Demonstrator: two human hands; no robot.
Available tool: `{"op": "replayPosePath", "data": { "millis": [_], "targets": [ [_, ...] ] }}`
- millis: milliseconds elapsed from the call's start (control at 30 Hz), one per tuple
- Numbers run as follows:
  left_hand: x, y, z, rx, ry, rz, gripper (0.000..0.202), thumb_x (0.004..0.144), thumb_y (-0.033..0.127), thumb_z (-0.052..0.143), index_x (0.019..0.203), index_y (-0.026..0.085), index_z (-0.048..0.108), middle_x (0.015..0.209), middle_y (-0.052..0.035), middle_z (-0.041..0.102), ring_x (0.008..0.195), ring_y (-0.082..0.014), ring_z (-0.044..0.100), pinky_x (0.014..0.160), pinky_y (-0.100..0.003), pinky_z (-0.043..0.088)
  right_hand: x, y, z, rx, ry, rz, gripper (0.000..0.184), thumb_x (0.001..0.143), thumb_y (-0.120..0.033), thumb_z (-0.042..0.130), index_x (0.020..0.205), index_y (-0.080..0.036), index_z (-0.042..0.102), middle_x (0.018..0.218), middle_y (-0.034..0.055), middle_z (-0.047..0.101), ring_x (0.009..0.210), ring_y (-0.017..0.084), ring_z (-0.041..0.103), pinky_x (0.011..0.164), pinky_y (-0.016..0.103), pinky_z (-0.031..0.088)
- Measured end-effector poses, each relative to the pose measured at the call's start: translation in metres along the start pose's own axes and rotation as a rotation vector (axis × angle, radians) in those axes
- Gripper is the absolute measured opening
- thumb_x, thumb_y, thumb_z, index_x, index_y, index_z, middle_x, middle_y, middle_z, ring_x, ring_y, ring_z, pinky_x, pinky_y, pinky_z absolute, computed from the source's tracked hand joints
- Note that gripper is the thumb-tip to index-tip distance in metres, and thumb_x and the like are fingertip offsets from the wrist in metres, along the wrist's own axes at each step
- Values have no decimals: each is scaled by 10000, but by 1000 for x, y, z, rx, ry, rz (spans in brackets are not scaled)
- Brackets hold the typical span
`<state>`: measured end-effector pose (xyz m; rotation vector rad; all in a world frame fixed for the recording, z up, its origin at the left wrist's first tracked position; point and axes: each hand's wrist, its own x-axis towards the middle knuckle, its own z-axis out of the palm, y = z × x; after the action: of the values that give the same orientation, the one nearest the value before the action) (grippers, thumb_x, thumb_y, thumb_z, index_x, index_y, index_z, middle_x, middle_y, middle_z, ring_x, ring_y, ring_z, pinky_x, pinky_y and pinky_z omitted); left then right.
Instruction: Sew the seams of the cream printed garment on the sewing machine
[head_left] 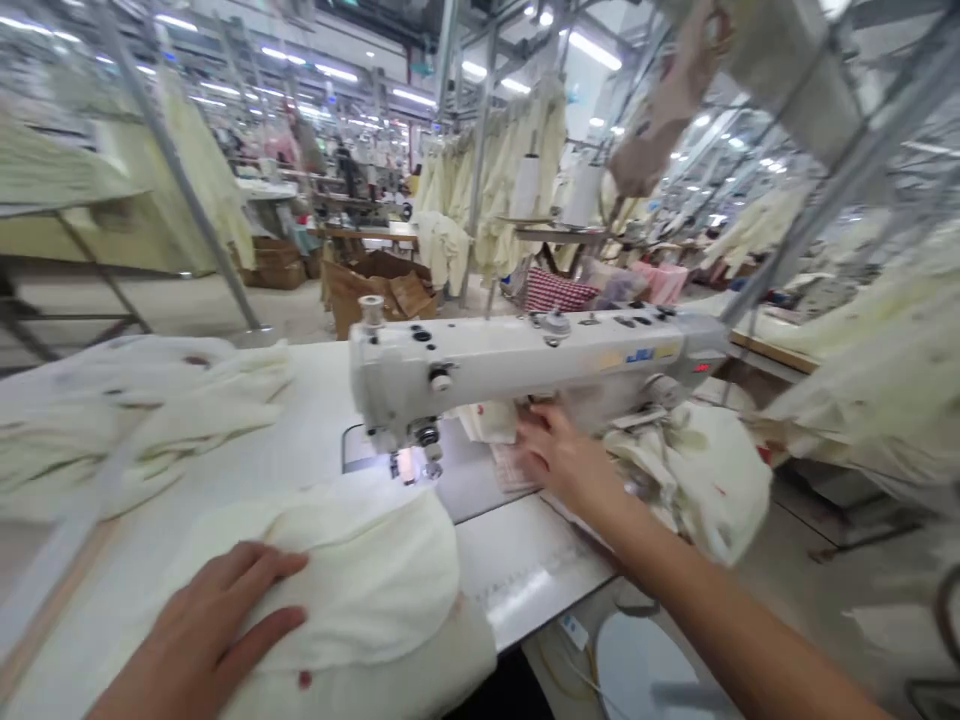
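A white sewing machine [540,360] stands on the table, its lamp lighting the needle area. My left hand [225,610] rests on a cream fabric piece [375,580] with a rounded edge, fingers stretched out and thumb apart. The piece lies in front of the needle and hangs over the table's near edge. Under the machine's arm, my right hand [562,460] reaches in beside a small pile of cream and pinkish cloth [510,465]. Its fingers are bent and blurred, so what they hold, if anything, is unclear.
Bunched cream cloth [705,480] hangs at the table's right end. More sheer cream cloth [135,410] lies on the left. Thread cones [581,195] stand behind the machine. A cardboard box [382,290] is on the floor beyond, and metal posts [172,160] rise around.
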<state>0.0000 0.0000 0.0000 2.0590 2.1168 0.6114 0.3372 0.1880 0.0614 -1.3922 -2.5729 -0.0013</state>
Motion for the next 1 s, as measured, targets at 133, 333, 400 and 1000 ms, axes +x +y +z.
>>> {"op": "replayPosePath", "data": {
  "millis": [133, 333, 400, 1000],
  "targets": [
    [12, 27, -23, 70, -101, -65, 342, 874, 486, 396, 1005, 261, 618, 1000, -40, 617, 932, -252, 594, 806, -398, 467, -47, -20, -4, 31, -157, -201, 122, 787, -264, 665, 901, -223, 684, 893, 52, 670, 840, 223, 638, 710, 317, 508],
    [26, 42, -26, 138, -191, -95, 231, 850, 313, 518, 1041, 223, 610, 997, -51, 600, 956, -254, 544, 798, -398, 423, -16, -69, 8, 239, -17, -450, 168, 857, -197, 575, 1004, -173, 653, 856, 65, 679, 816, 212, 609, 715, 328, 487],
    [28, 39, -25, 114, -194, -91, 237, 823, 294, 566, 1048, 233, 606, 1022, -45, 597, 985, -255, 535, 814, -395, 416, 11, -98, 22, 286, -1, -553, 189, 837, -221, 617, 1020, -190, 652, 904, 59, 679, 871, 215, 594, 761, 329, 475],
    [-3, 57, -60, -695, -139, -183, 231, 736, 418, 667, 695, 211, 573, 746, 27, 579, 717, -133, 543, 655, -230, 429, -38, -40, -88, 531, -45, -923, 296, 911, -115, 431, 1116, -260, 588, 922, 35, 720, 858, 117, 679, 729, 215, 523]
  ]
}}
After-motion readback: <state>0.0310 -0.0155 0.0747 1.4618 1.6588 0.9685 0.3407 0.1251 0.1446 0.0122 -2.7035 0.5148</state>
